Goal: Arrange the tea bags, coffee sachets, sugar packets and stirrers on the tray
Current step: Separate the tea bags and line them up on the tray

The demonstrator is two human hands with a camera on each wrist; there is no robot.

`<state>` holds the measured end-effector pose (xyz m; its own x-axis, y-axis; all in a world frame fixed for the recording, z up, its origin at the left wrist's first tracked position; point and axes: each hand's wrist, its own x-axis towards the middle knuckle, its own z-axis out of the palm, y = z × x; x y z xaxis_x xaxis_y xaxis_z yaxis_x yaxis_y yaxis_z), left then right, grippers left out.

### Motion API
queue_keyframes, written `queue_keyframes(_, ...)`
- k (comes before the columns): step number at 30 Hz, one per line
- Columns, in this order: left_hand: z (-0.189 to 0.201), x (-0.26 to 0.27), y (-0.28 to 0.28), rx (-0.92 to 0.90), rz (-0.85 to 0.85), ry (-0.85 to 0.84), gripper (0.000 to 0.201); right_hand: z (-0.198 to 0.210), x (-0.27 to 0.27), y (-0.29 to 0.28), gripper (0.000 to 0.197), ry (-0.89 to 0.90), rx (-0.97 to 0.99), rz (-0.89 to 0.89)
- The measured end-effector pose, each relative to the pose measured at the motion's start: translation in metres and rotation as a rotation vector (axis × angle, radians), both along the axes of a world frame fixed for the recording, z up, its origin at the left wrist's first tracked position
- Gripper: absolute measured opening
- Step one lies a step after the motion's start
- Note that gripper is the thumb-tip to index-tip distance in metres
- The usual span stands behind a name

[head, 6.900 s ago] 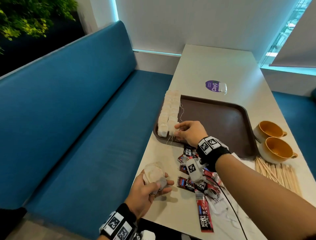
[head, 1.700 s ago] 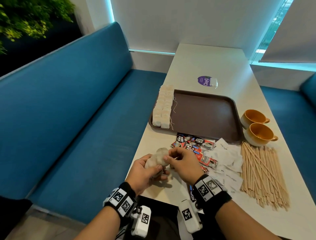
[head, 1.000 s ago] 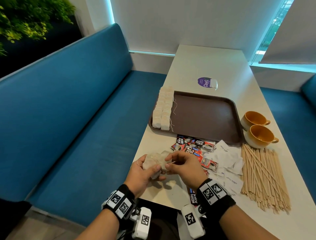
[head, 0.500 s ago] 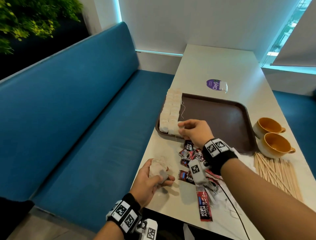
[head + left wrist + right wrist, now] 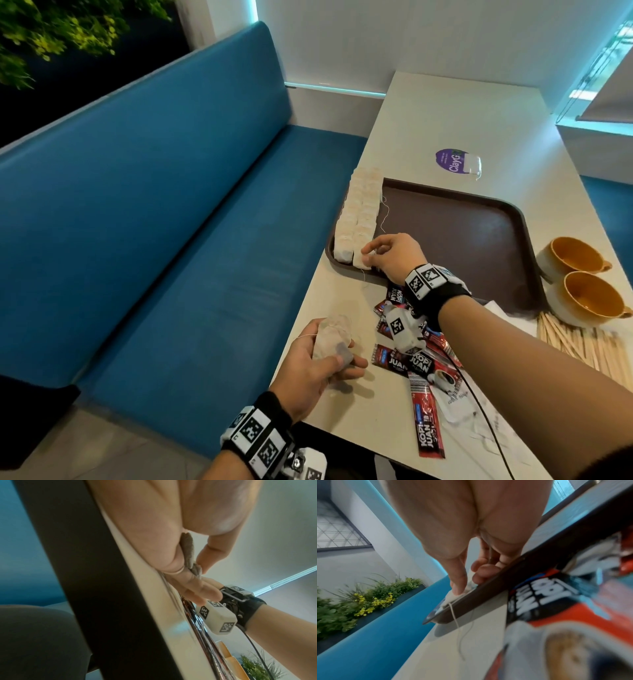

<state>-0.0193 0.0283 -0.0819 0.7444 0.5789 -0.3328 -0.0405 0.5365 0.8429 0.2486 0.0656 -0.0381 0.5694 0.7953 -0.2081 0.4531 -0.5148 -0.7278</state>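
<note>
The right hand (image 5: 394, 255) reaches over the near left corner of the brown tray (image 5: 479, 240), its fingers (image 5: 368, 255) pinching the nearest tea bag (image 5: 361, 262) of the right-hand row. Two rows of tea bags (image 5: 359, 212) run along the tray's left edge from near to far. The left hand (image 5: 308, 363) rests at the near left edge of the counter (image 5: 462, 113), fingers curled round a bundle of tea bags (image 5: 332, 339).

Near the tray lie red coffee sachets (image 5: 418, 363), white sugar packets (image 5: 459, 404) and, to the right, wooden stirrers (image 5: 582, 346) beside two orange cups (image 5: 582, 274).

The right wrist view shows what the head view cannot: the thumb and fingers (image 5: 458, 580) press the tea bag (image 5: 452, 597) against the tray's rim (image 5: 488, 601), and its string (image 5: 455, 619) hangs over the edge onto the counter. The left wrist view shows the bundle (image 5: 188, 550) squeezed between thumb and fingers from beneath, the hand (image 5: 154, 534) lying against the counter's edge.

Half a second ago the right hand was already at that corner of the tray; a second ago both hands met at the bundle near the counter's edge, and the right has since carried a bag to the row.
</note>
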Motion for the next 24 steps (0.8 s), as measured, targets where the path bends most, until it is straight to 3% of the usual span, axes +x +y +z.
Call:
queue_keyframes(13,-0.004,0.000,0.001,0.036,0.010,0.026,0.051,0.009,-0.002,0.008,0.008,-0.108,-0.080,0.145)
queue_keyframes(20,-0.005,0.001,0.001,-0.020,0.034,-0.101,0.064,0.028,-0.002,-0.016,0.005,-0.032,0.091,0.030)
queue_keyframes(24,-0.005,0.001,-0.001,-0.006,0.052,-0.087,0.053,0.047,-0.019,-0.053,0.003,0.030,0.159,0.006)
